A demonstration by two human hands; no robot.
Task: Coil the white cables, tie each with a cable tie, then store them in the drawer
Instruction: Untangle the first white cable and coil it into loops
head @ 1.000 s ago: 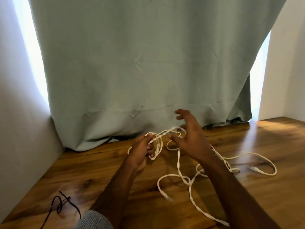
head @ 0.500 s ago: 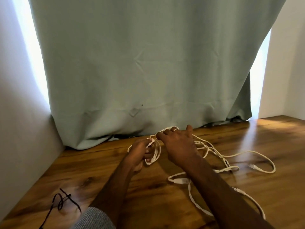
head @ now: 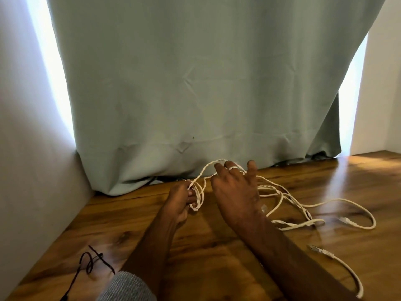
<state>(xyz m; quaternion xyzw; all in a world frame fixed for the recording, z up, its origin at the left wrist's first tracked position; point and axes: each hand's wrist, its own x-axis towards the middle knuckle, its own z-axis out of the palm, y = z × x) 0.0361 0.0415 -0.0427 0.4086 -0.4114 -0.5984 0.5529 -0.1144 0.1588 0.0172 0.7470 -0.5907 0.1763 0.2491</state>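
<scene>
A long white cable (head: 284,195) lies in loose tangles on the wooden table (head: 217,257), trailing off to the right. My left hand (head: 179,200) grips a small coil of its loops (head: 197,196) near the table's middle. My right hand (head: 235,192), a ring on one finger, holds a strand of the same cable that arcs from the coil up over its fingers. One plug end (head: 319,250) rests near my right forearm, another (head: 345,220) farther right. No drawer is visible.
A grey-green curtain (head: 195,83) hangs down to the table's back edge. Thin black cable ties (head: 91,260) lie at the front left. White walls close in on the left (head: 26,170) and the far right (head: 382,94).
My right hand swept from the right in toward my left hand, laying a strand onto the coil, then lifted slightly back. The loose cable on the table was drawn in and shifted.
</scene>
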